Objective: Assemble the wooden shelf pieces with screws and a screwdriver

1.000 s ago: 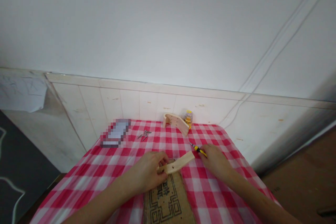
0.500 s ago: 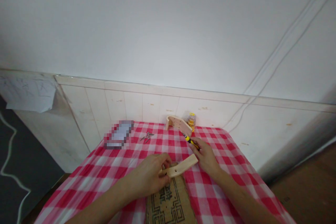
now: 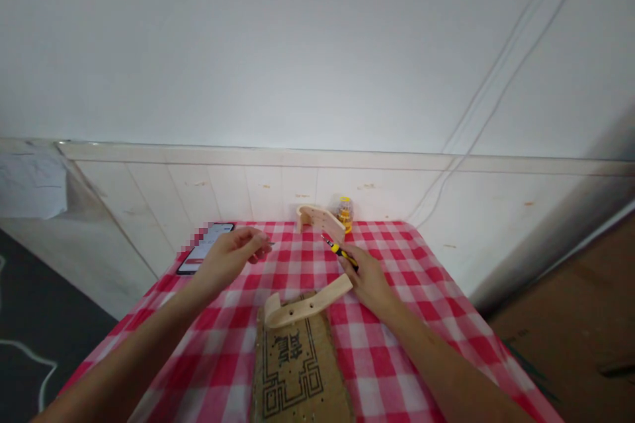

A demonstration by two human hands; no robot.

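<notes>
Here, the screwdriver (image 3: 336, 249) slants near the centre of the frame, the fingers of the right hand (image 3: 364, 274) clamped round its handle. Just below, a curved wood strip (image 3: 301, 308) lies on cardboard (image 3: 297, 370). Left of centre, the left hand (image 3: 235, 254) has its fingers bunched by a metal sliver (image 3: 271, 244); whether they pinch it, I cannot tell. Farther out, a phone (image 3: 202, 251) lies at left on the checked bench (image 3: 387, 350).

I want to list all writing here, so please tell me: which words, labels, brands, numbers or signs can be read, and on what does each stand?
None can be read for certain.
Cardboard: bold lettering, stylised and too blurred.
Phone: screen text too small.
Paper: marks too faint.
Brown panel: small mark, too blurred.
Driver: no text visible.
</notes>
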